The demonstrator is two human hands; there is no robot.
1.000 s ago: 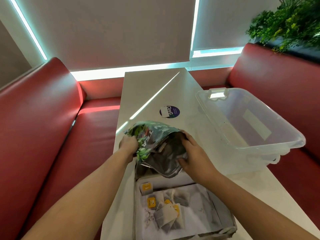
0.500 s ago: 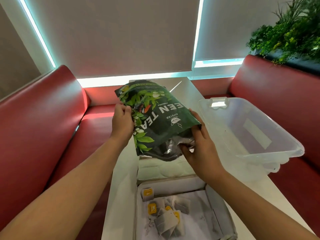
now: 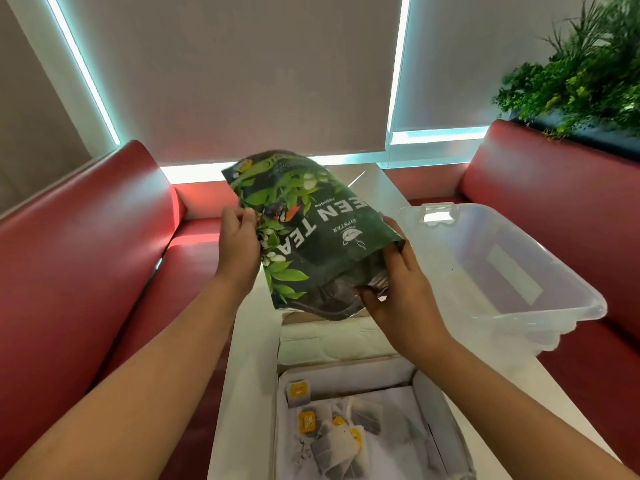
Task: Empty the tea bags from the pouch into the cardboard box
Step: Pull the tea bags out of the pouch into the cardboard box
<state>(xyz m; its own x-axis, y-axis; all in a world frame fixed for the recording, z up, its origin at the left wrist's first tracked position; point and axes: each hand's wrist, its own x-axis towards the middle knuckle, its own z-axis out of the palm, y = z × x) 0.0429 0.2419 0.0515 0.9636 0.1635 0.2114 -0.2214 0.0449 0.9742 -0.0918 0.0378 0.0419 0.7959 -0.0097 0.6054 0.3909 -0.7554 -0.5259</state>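
Pouch [image 3: 311, 237] is upside down, mouth hidden, both hands clamped on it: left hand [image 3: 239, 244], right hand [image 3: 398, 292]. Cardboard box [image 3: 433, 403] with tea bags [image 3: 336, 441] is cut off below, clear bin [image 3: 502, 271] alongside.

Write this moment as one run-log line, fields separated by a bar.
phase: emptying | green tea pouch: upside down, mouth above cardboard box | left hand, right hand: holding pouch | tea bags: in box
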